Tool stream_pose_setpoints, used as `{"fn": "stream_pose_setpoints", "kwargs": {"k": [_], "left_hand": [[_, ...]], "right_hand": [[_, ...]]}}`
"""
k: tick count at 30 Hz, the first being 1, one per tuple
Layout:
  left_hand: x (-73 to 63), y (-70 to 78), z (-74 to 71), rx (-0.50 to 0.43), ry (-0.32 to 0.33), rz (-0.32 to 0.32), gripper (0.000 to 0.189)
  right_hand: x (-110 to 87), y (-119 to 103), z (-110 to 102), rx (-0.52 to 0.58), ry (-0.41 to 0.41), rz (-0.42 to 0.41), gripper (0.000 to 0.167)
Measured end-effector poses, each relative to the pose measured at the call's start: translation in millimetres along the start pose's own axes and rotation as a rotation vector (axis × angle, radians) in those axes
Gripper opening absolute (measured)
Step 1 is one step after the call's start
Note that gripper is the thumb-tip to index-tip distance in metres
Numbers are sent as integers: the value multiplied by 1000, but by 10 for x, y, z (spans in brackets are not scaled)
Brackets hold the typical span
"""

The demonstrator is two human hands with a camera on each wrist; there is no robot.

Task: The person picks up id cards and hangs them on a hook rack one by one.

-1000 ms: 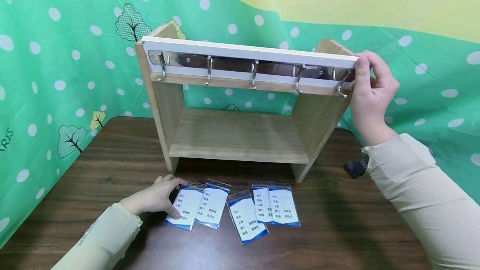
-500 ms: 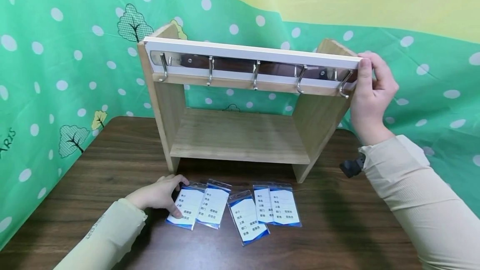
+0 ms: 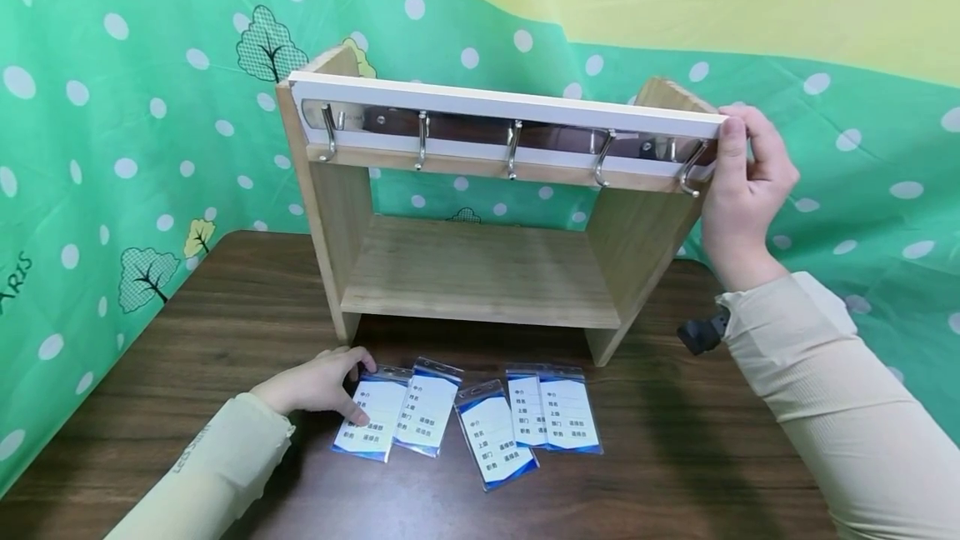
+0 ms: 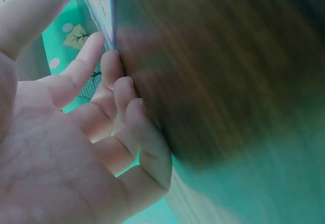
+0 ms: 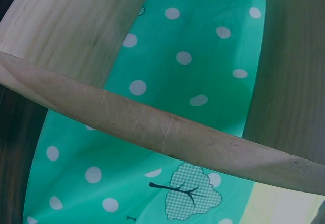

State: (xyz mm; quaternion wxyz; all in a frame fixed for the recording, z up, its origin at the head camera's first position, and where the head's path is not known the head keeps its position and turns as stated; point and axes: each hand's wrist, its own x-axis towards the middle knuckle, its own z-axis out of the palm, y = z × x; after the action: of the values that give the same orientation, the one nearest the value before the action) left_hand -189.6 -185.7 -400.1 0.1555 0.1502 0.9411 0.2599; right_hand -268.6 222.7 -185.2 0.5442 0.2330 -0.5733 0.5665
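Note:
In the head view a wooden rack [image 3: 480, 269] stands on the table, with a white hook rail [image 3: 510, 97] of several metal hooks across its top front. My right hand [image 3: 742, 198] grips the rail's right end, thumb in front and fingers behind. My left hand [image 3: 315, 386] reaches over the leftmost name badge [image 3: 363, 440], thumb over its face and index finger at its top edge. In the left wrist view the left fingers [image 4: 111, 64] are loosely bent at the badge's edge [image 4: 106, 16]. A second badge [image 3: 427, 411] lies beside it, partly overlapping.
Right of these, a tilted badge [image 3: 491, 436] and two overlapping badges [image 3: 570, 415] lie on the dark wooden table [image 3: 660, 473]. A green dotted cloth [image 3: 187, 107] hangs behind. The right wrist view shows the rack's wooden edge [image 5: 162, 130].
My left thumb has slid a little up the leftmost badge, uncovering its lower text. The right hand keeps its hold, and the rack and badges have stayed in place.

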Motion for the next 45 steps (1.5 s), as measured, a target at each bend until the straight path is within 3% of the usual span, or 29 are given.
{"fn": "stream_pose_setpoints", "kwargs": {"k": [3, 9, 17, 25, 31, 34, 39, 45], "left_hand": [[-2, 11, -5, -6, 7, 5, 59], [-11, 44, -6, -20, 6, -15, 79], [6, 39, 3, -41, 39, -36, 78], [18, -18, 67, -106, 175, -47, 54], [-21, -50, 34, -220, 214, -98, 47], [-72, -41, 5, -286, 215, -61, 46], [-140, -10, -66, -388, 239, 58, 40], [-202, 37, -167, -418, 299, 138, 35]], "right_hand": [[3, -1, 5, 13, 4, -1, 17], [-6, -7, 4, 27, 1, 0, 17], [-2, -16, 1, 19, -9, -8, 18], [20, 13, -5, 17, -2, -13, 19], [3, 20, -9, 14, -11, -18, 22], [2, 15, 0, 16, -17, -23, 22], [5, 24, -10, -13, -16, -14, 21], [14, 61, -40, -39, -23, -12, 23]]}}
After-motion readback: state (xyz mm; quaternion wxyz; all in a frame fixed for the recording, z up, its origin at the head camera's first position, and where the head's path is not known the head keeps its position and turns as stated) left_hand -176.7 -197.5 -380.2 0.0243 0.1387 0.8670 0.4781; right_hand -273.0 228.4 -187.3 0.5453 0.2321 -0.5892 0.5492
